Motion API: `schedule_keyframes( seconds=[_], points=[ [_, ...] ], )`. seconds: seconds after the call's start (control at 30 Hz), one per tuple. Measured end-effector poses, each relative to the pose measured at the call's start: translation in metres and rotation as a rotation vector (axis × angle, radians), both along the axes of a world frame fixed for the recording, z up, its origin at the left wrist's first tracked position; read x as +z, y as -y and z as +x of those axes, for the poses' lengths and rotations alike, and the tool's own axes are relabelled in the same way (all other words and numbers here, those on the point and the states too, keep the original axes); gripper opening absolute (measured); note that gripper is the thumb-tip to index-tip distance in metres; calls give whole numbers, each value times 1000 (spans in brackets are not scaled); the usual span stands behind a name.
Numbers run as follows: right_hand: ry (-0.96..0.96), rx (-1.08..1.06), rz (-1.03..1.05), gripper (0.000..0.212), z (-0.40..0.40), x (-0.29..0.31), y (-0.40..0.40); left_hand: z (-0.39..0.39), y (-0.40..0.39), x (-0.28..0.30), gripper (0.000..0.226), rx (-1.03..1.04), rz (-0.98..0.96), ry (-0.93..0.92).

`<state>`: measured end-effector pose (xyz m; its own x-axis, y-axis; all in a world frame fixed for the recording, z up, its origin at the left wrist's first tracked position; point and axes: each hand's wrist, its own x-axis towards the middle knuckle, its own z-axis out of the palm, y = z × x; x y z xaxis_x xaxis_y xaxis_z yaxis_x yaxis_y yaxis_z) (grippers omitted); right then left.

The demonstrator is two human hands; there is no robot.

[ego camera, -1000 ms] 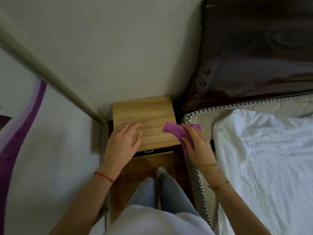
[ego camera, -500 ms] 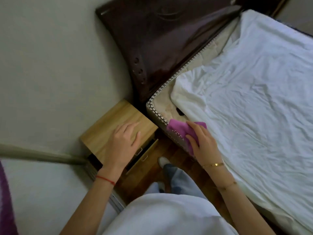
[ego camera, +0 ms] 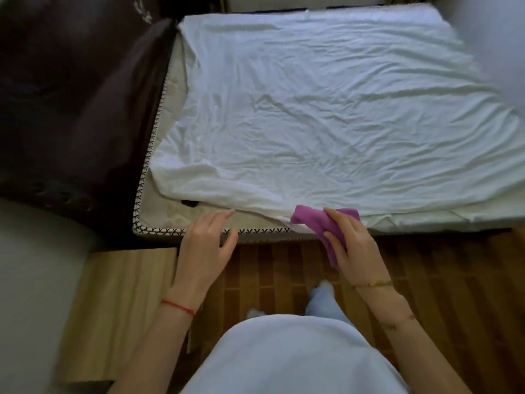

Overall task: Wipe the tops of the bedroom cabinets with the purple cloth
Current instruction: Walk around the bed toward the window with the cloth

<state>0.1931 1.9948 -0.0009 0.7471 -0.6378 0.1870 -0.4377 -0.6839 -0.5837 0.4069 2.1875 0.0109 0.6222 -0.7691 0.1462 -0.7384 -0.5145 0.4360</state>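
Right hand grips the crumpled purple cloth, fingers and thumb curled round it. One end of the cloth pokes out past the fingers, the other hangs below the palm. Cloth sits in the air over the near edge of the bare cream mattress with black cross-stitched piping, just at the hem of the rumpled white bed sheet; contact with the sheet cannot be told.

Left hand is loose, fingers straight to slightly bent, holding nothing. Its fingertips reach over the mattress's near edge, close to the near left corner; touching or hovering unclear.

Light wooden bedside cabinet lies at lower left, its top edge-on to the mattress's near left corner, under the left forearm. Blurred by motion. Cloth is well apart from the cabinet top.

Dark brown glossy headboard runs along the mattress's left edge. A pale mark near its top is too blurred to read. No legible writing or brand anywhere.

Thin red string bracelet on the left wrist, gold chain bracelet on the right. Brown wood-plank floor beneath, with pale blue trouser legs and a light top.
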Motion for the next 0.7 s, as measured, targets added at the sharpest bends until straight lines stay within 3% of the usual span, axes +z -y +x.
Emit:
schedule_keyframes(
  seconds=[0.43, 0.7],
  points=[
    [-29, -587, -18, 41, -255, 24, 146, -186, 286, 7, 31, -535, -75, -17],
    [-66, -888, 23, 43, -370, 22, 210, -296, 421, 6, 29, -764, -70, -40]
  ],
)
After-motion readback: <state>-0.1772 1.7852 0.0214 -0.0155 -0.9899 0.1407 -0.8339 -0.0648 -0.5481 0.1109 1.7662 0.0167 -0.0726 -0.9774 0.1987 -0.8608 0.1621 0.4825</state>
